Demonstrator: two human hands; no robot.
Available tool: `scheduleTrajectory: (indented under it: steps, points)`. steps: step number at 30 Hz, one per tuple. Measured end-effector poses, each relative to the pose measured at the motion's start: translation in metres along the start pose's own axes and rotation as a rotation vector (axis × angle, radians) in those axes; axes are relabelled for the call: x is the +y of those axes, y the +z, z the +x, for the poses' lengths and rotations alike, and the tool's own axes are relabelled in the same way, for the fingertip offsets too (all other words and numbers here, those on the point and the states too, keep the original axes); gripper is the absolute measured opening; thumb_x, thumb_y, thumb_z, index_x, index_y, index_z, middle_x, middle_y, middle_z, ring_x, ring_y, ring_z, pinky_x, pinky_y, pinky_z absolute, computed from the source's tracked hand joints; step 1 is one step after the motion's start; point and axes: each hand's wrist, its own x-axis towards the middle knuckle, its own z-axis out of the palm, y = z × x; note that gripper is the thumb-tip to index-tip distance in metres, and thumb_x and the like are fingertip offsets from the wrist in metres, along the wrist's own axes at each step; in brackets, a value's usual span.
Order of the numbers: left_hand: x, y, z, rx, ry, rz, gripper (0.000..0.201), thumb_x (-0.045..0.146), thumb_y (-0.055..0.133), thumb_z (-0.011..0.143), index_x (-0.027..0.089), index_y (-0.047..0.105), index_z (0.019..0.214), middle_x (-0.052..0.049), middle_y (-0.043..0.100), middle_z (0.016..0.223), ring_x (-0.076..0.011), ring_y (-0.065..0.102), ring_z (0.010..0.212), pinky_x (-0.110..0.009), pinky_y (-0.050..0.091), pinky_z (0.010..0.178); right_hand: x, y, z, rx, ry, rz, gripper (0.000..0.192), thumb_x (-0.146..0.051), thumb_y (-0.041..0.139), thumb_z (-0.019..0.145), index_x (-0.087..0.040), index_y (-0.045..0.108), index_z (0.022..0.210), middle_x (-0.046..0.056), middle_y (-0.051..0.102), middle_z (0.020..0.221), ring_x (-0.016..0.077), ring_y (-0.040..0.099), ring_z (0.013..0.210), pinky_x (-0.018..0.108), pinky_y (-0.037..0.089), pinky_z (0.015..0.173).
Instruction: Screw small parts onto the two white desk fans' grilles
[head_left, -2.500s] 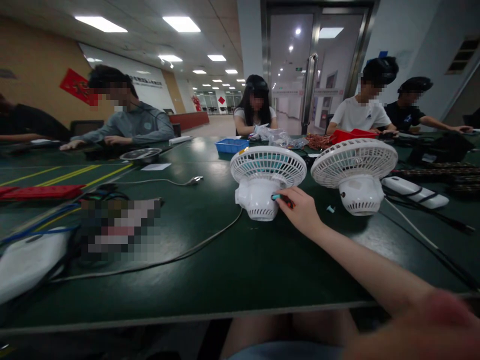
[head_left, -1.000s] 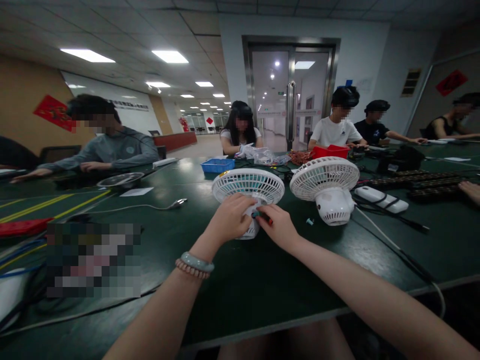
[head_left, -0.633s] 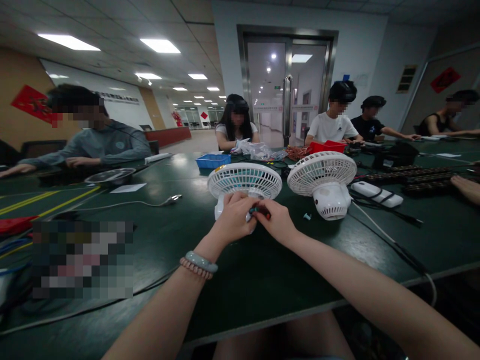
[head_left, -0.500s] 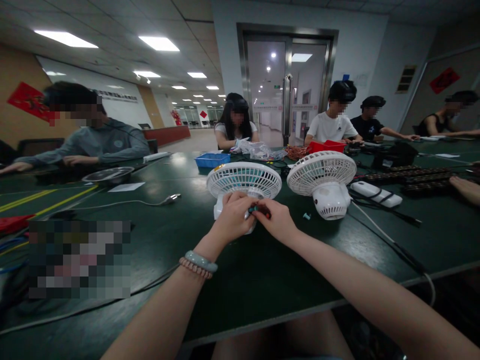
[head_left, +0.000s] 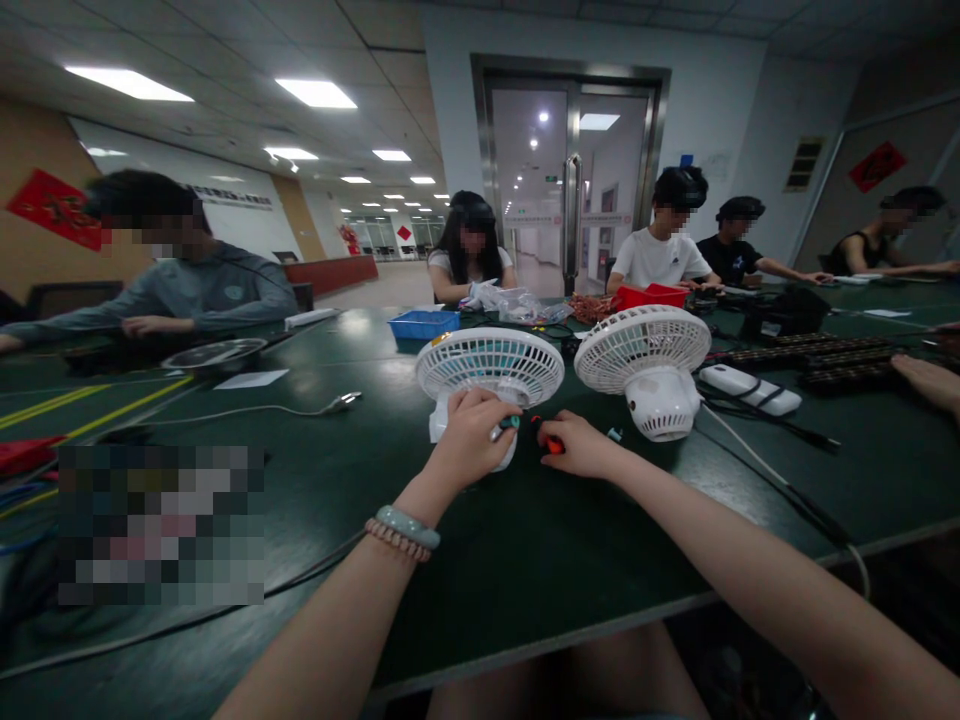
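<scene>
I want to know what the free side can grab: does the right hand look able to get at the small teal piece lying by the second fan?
Probably yes: the right hand lies close to the small teal piece, with bare table between them.

left hand (head_left: 471, 440) gripping white fan (head_left: 489, 372), right hand (head_left: 581, 451) holding screwdriver (head_left: 550, 444)
</scene>
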Motion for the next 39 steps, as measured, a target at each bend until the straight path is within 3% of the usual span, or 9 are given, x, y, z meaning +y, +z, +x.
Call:
scheduleTrajectory:
  steps: [5, 7, 11, 14, 19, 21, 39]
  points:
    - [-0.001, 0.000, 0.000, 0.021, 0.004, -0.002, 0.022, 0.021, 0.054, 0.073, 0.021, 0.063, 0.093, -0.003, 0.064, 0.086, -0.0196, 0.051, 0.091, -0.040, 0.031, 0.086, 0.002, -0.011, 0.000, 0.018, 0.299, -0.070, 0.017, -0.016, 0.058, 0.064, -0.018, 0.051, 0.079, 0.000, 0.052, 0.068, 0.0119, 0.045, 0.059, 0.021, 0.031, 0.052]
    - [0.000, 0.000, -0.001, 0.019, 0.000, 0.000, 0.021, 0.022, 0.054, 0.074, 0.021, 0.063, 0.093, -0.003, 0.064, 0.086, -0.0196, 0.051, 0.091, -0.040, 0.031, 0.085, 0.005, -0.020, -0.002, 0.104, 0.314, -0.047, 0.013, -0.019, 0.056, 0.064, -0.018, 0.050, 0.076, -0.001, 0.052, 0.064, 0.0112, 0.044, 0.056, 0.022, 0.029, 0.051]
    - [0.001, -0.001, -0.001, 0.011, -0.005, 0.002, 0.021, 0.021, 0.053, 0.074, 0.021, 0.063, 0.093, -0.004, 0.064, 0.086, -0.0198, 0.051, 0.091, -0.040, 0.031, 0.085, 0.009, -0.047, -0.008, 0.409, 0.295, 0.043, 0.009, -0.024, 0.056, 0.064, -0.018, 0.049, 0.067, -0.002, 0.053, 0.059, 0.0110, 0.047, 0.055, 0.023, 0.031, 0.052]
    - [0.001, -0.001, -0.002, 0.005, -0.003, -0.007, 0.022, 0.020, 0.053, 0.074, 0.021, 0.063, 0.093, -0.003, 0.064, 0.086, -0.0199, 0.051, 0.091, -0.040, 0.031, 0.086, 0.011, -0.068, -0.015, 0.448, 0.288, 0.261, 0.014, -0.026, 0.056, 0.064, -0.019, 0.045, 0.058, -0.005, 0.046, 0.043, 0.0095, 0.044, 0.043, 0.023, 0.033, 0.048]
    - [0.000, 0.000, -0.002, 0.007, -0.010, -0.017, 0.022, 0.021, 0.054, 0.073, 0.022, 0.062, 0.093, -0.003, 0.064, 0.086, -0.0200, 0.051, 0.091, -0.041, 0.031, 0.086, 0.017, -0.084, -0.026, 0.368, 0.069, 0.705, 0.018, -0.023, 0.059, 0.061, -0.020, 0.042, 0.057, -0.008, 0.043, 0.040, 0.0068, 0.038, 0.035, 0.021, 0.029, 0.041]
    - [0.000, -0.001, -0.002, 0.004, -0.009, -0.017, 0.021, 0.021, 0.054, 0.073, 0.022, 0.062, 0.093, -0.003, 0.064, 0.087, -0.0199, 0.051, 0.091, -0.040, 0.031, 0.085, 0.020, -0.082, -0.026, 0.325, 0.014, 0.782, 0.018, -0.023, 0.060, 0.060, -0.019, 0.043, 0.058, -0.009, 0.042, 0.040, 0.0058, 0.036, 0.035, 0.020, 0.025, 0.039]
    - [0.001, 0.000, -0.001, 0.007, -0.004, -0.013, 0.021, 0.021, 0.051, 0.076, 0.022, 0.063, 0.093, -0.003, 0.065, 0.086, -0.0192, 0.051, 0.090, -0.040, 0.030, 0.085, 0.028, -0.076, -0.022, 0.287, -0.024, 0.695, 0.014, -0.020, 0.061, 0.060, -0.017, 0.048, 0.059, -0.007, 0.045, 0.044, 0.0062, 0.039, 0.039, 0.020, 0.027, 0.041]
